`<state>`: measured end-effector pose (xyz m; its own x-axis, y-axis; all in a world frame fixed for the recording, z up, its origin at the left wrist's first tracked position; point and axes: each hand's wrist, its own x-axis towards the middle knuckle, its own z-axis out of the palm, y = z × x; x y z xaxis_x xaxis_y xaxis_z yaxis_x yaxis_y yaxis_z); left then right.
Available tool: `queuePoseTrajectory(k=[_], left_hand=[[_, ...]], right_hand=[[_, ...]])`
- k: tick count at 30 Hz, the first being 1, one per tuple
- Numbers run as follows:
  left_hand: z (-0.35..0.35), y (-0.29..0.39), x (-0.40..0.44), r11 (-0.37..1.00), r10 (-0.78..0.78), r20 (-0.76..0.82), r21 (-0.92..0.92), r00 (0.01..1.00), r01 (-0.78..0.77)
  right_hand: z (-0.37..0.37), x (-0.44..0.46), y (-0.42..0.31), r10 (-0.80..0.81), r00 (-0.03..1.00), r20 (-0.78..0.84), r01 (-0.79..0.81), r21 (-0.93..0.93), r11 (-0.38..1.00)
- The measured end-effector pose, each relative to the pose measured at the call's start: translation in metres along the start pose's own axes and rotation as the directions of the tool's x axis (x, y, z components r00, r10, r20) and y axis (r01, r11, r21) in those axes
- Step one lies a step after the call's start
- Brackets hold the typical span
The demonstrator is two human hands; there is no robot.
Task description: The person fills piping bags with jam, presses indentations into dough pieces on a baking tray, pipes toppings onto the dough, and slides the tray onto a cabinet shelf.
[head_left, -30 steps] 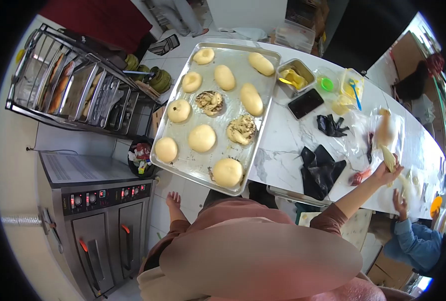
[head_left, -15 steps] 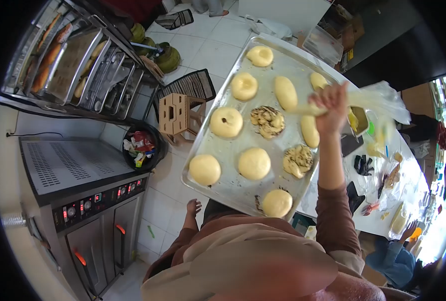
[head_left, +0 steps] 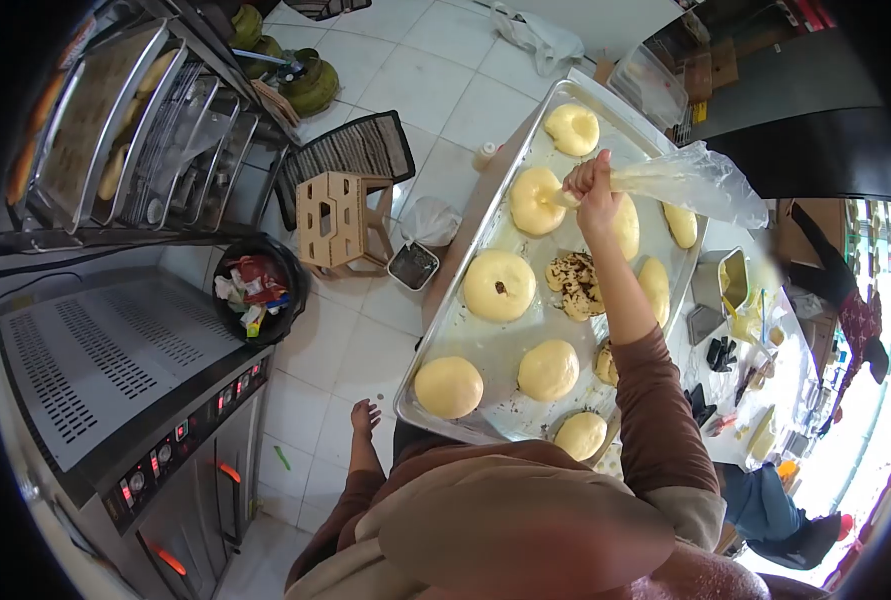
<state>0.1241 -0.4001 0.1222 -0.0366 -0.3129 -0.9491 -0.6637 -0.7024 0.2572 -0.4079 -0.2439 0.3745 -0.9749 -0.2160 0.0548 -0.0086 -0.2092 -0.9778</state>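
Note:
My right hand [head_left: 591,186] is closed around a clear plastic piping bag [head_left: 690,182] with pale cream filling. The bag's tip points left, at the hollow of a round dough bun [head_left: 535,215]; I cannot tell whether it touches. Beneath lies a large metal baking tray [head_left: 485,375] with several yellow buns, round and oval. One bun [head_left: 499,285] has a small dark spot in its centre, and another piece [head_left: 575,284] is topped with dark shreds. My forearm hides part of the tray. My left hand [head_left: 365,415] hangs beside the tray with fingers apart, holding nothing.
At left stand an oven [head_left: 115,350] with red-lit controls, a rack of trays [head_left: 115,130] and a full waste bin [head_left: 260,290]. A wooden stool [head_left: 330,220] is on the floor. Right of the tray are a metal container [head_left: 722,280] and a person [head_left: 775,510].
My right hand has moved left and away from me with the piping bag, from the tray's right side to a round bun. The view has shifted. My left hand still hangs low.

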Motion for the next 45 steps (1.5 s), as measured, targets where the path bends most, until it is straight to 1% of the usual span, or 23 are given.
queuePoseTrajectory(k=[2,5,8,11,14,17,20,23,26,29,32,35,38,41,45], left_hand=[[0.003,0.004,0.000,1.000,0.003,0.015,0.010,1.000,-0.003],[0.007,0.011,0.002,1.000,0.022,0.030,0.014,0.999,-0.022],[0.010,0.018,0.003,1.000,0.011,0.029,0.023,1.000,-0.012],[0.009,0.018,0.008,1.000,0.000,0.034,0.027,0.999,-0.001],[0.009,0.016,0.010,1.000,-0.005,0.036,0.026,0.999,0.004],[0.012,0.015,0.009,1.000,-0.001,0.037,0.023,0.999,0.001],[0.013,0.015,0.009,1.000,0.004,0.040,0.014,0.999,-0.005],[0.012,0.016,0.009,1.000,-0.009,0.035,0.014,0.999,0.008],[0.010,0.012,0.010,1.000,-0.015,0.034,0.009,0.999,0.015],[0.010,0.010,0.011,1.000,-0.017,0.036,0.012,0.999,0.017],[0.011,0.009,0.011,1.000,-0.011,0.043,0.010,0.999,0.010],[0.012,0.012,0.010,1.000,-0.012,0.051,0.007,0.999,0.011],[0.011,0.011,0.011,1.000,-0.013,0.054,0.008,0.998,0.012],[0.009,0.009,0.013,1.000,-0.016,0.046,0.012,0.999,0.016],[0.012,0.010,0.013,1.000,-0.002,0.051,0.011,0.999,0.001]], right_hand=[[0.002,-0.001,0.002,0.038,0.999,-0.005,-0.038,-0.014,0.999],[0.005,0.001,0.003,-0.003,1.000,0.001,0.003,0.030,1.000],[0.002,0.007,0.005,-0.047,0.998,-0.031,0.049,0.053,0.997],[-0.002,0.007,0.001,-0.007,0.994,-0.112,0.012,0.043,0.999],[0.000,0.000,0.001,0.006,0.999,-0.050,-0.003,0.053,0.999],[0.005,0.002,0.002,-0.020,1.000,0.005,0.019,0.110,0.994],[0.008,0.009,0.001,-0.072,0.995,-0.062,0.076,0.061,0.995],[0.004,0.009,-0.002,-0.054,0.988,-0.141,0.057,0.016,0.998],[0.001,0.002,-0.006,-0.021,0.992,-0.126,0.020,-0.010,1.000],[0.008,0.000,-0.007,-0.001,0.998,-0.059,0.004,0.060,0.998],[0.014,0.005,-0.002,-0.019,0.998,-0.060,0.023,0.068,0.997],[0.011,0.013,-0.001,-0.067,0.987,-0.147,0.071,0.023,0.997],[0.002,0.012,-0.007,-0.044,0.981,-0.189,0.047,0.010,0.999],[0.001,0.004,-0.010,0.013,0.982,-0.189,-0.013,0.001,1.000],[0.012,0.001,-0.006,-0.015,0.995,-0.099,0.018,0.030,0.999]])
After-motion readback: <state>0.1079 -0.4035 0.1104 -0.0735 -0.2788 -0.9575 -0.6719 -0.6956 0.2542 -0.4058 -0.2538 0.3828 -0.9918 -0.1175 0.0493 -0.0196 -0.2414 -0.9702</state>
